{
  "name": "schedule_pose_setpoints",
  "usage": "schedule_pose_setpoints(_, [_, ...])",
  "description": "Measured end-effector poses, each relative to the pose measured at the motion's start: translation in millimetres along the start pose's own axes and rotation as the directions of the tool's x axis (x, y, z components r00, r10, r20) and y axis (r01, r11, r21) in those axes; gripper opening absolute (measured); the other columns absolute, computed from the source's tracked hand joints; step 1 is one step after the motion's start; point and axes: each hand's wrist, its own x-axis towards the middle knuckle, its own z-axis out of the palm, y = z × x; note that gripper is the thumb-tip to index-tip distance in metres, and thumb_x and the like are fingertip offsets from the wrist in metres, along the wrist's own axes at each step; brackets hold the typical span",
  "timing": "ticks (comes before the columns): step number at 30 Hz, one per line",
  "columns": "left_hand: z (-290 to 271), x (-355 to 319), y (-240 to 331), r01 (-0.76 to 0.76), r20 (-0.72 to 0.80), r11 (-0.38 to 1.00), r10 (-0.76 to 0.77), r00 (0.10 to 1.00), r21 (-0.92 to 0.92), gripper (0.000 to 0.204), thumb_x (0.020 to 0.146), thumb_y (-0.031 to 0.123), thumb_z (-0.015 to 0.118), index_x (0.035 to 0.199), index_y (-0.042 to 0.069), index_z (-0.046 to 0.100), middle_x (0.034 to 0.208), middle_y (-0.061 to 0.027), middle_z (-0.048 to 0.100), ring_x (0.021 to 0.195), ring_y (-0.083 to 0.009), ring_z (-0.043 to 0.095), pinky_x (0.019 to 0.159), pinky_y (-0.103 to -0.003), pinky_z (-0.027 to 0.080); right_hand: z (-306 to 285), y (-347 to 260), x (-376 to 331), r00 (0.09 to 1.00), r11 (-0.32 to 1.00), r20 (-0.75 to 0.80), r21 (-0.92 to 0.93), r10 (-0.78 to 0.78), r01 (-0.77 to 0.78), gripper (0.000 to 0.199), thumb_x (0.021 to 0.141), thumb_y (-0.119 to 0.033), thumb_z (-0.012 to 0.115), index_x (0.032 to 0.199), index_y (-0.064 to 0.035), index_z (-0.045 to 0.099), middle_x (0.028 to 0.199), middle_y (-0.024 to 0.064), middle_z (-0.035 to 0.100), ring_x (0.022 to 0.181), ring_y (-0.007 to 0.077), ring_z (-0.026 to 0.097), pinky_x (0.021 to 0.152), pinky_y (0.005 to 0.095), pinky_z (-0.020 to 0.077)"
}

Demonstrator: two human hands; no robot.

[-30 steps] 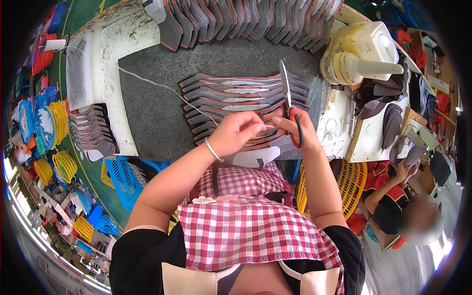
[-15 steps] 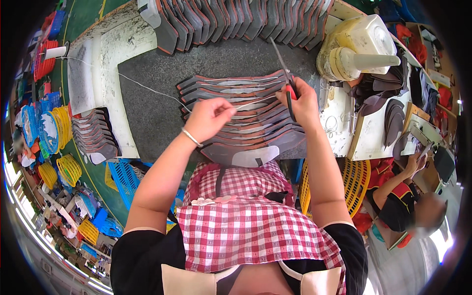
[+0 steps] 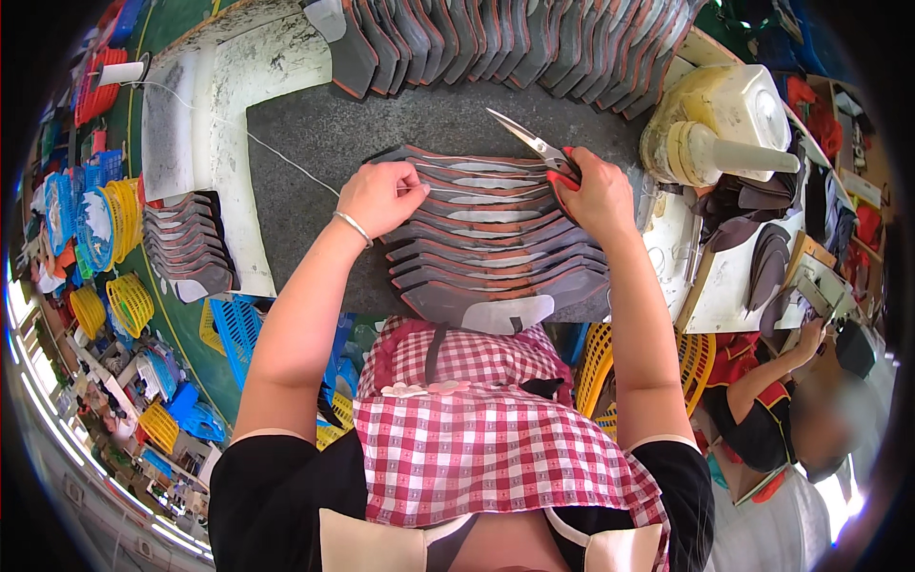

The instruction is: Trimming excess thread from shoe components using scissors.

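My left hand (image 3: 381,198) is closed in a pinch over the left ends of an overlapping row of dark grey curved pieces (image 3: 500,310) with orange edges and pale patches. A white thread (image 3: 291,164) leads to it from the left; the pinched end is hidden by the fingers. At the row's upper right, my right hand (image 3: 600,195) is closed around red-handled scissors (image 3: 529,138). Their blades point up and left over the dark mat. Whether thread is also held in the right hand cannot be seen.
A thread spool (image 3: 122,73) stands at the left. More pieces (image 3: 496,43) line the mat's far edge, with a small stack (image 3: 191,250) at left. A stained yellowish container (image 3: 729,110) stands at right, near dark pieces (image 3: 762,262). Another person (image 3: 762,400) works at right.
My left hand has moved left and up to the row's left ends. The scissors have tilted further left. The thread stretch between my hands no longer shows. The whole view has shifted slightly.
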Motion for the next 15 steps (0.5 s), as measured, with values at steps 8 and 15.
schedule_pose_setpoints(8, [-11.5,17.8,7.8,0.155,-0.034,0.925,-0.153,0.988,0.346,0.038,0.076,0.047,0.076,0.076,0.009,0.070,0.074,-0.0108,0.070,0.075,-0.0296,0.070,0.070,-0.040,0.055,-7.2,-31.0,-12.8,0.955,0.938,-0.014,-0.190,-0.297,0.289,0.040,0.071,-0.034,0.081,0.100,-0.0088,0.067,0.093,0.0074,0.069,0.090,0.0262,0.068,0.073,0.0392,0.0549])
schedule_pose_setpoints(15, [-26.5,10.8,-36.0,-0.047,0.076,0.999,0.047,0.996,-0.004,0.023,0.082,0.025,0.075,0.083,0.003,0.069,0.067,-0.0050,0.066,0.063,-0.0124,0.063,0.062,-0.027,0.050,9.4,-63.5,-2.9,0.873,0.815,0.114,-0.318,-0.474,0.484,0.035,0.069,-0.033,0.079,0.090,-0.0071,0.067,0.085,0.0074,0.069,0.083,0.0235,0.068,0.072,0.0348,0.0556])
